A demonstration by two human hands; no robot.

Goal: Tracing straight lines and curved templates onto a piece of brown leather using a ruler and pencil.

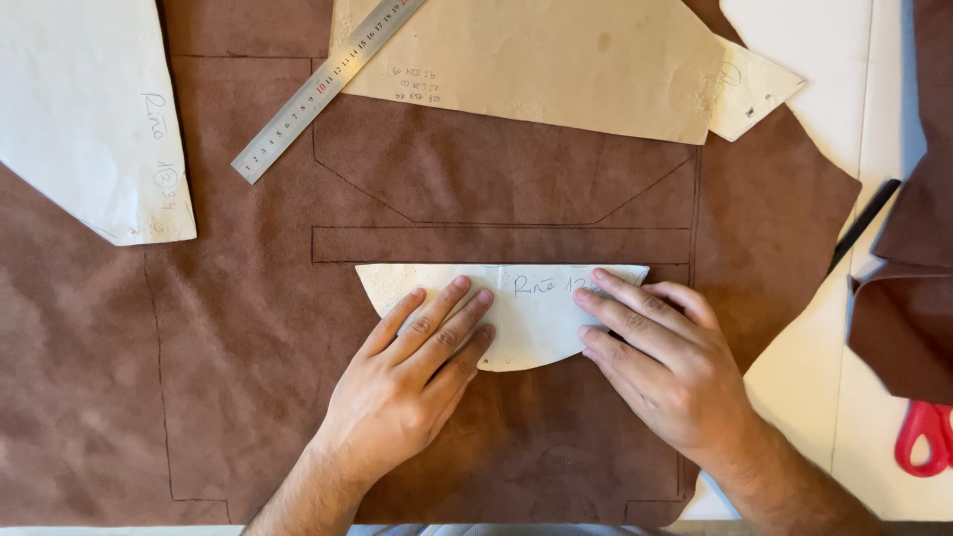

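On brown suede, two flat hands pin a half-round paper pattern.

Both the left hand and the right hand lie palm-down, fingers spread and pinching nothing, on the half-round paper pattern, which rests straight edge up on the brown suede just below drawn outlines. A steel ruler lies slanted at the top beside a tan pattern piece; a white pattern piece sits far left. Red scissor handles show on the pale surface at right.

Paper patterns: four. Steel ruler: one. Red scissors: one. Hands: two.
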